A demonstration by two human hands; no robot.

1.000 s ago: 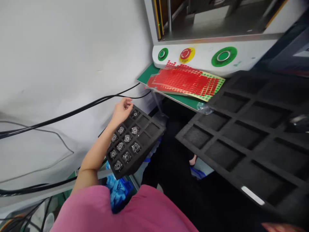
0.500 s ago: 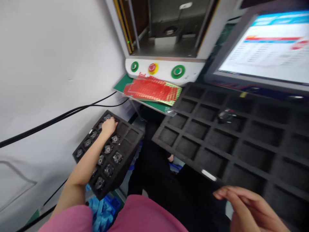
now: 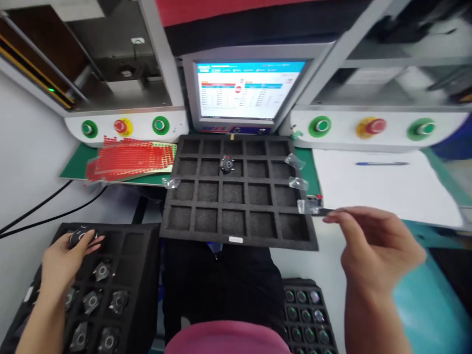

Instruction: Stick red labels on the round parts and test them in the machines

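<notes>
My left hand [image 3: 64, 258] is closed around a small dark round part [image 3: 78, 237], just above the top row of a black foam tray [image 3: 145, 280] at lower left. Several metal-and-dark parts [image 3: 109, 339] sit in that tray's compartments. My right hand [image 3: 372, 241] hovers at the right, thumb and forefinger pinched together beside the clear tape on the foam tray in front; what the pinch holds, if anything, I cannot make out. That front black foam tray [image 3: 236, 231] carries one dark round part [image 3: 227, 164] in its second row.
Red sticker sheets [image 3: 131, 160] lie left of the front tray. A pen [image 3: 382, 163] rests on white paper [image 3: 387, 191] at right. Behind are a screen [image 3: 250, 93] and machine panels with green and red buttons [image 3: 320, 126]. Another filled tray [image 3: 305, 300] stands below right.
My view has swung right, bringing the paper and right machine into sight. My left hand has lifted a dark round part from the left tray. My right hand stays pinched.
</notes>
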